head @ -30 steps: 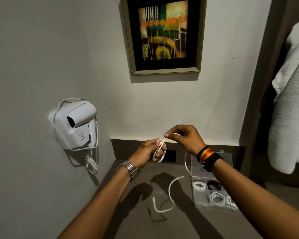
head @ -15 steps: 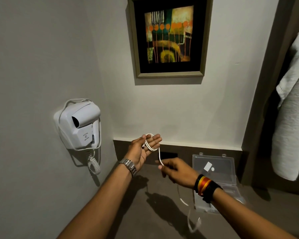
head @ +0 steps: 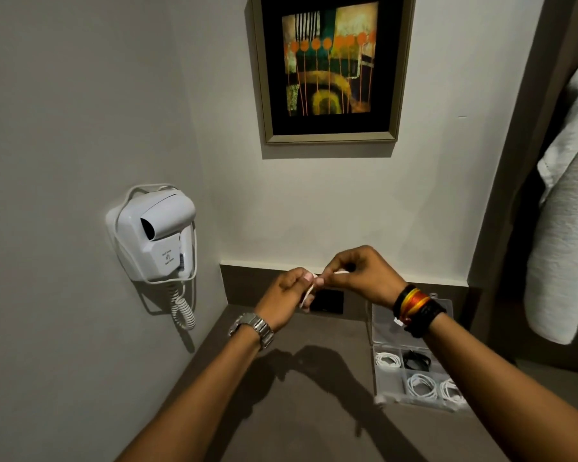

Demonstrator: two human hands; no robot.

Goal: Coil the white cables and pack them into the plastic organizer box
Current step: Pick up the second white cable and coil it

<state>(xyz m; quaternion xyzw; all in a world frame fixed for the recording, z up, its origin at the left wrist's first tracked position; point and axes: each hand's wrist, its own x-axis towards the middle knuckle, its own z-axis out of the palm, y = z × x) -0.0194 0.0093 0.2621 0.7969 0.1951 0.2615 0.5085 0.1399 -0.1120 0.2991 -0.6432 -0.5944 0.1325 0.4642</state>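
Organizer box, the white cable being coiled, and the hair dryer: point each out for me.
organizer box (head: 386,385): head view, bare front-left compartment.
white cable (head: 307,295): head view, loop showing between the two hands.
hair dryer (head: 157,241): head view, middle of its white body on the left wall.

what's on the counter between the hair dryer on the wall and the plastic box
In the head view, nothing rests on the counter between the hair dryer and the plastic box: only hand shadows, with both hands above it.

The small grey print on the hair dryer (head: 154,235) is too blurred to read; nothing else carries text.
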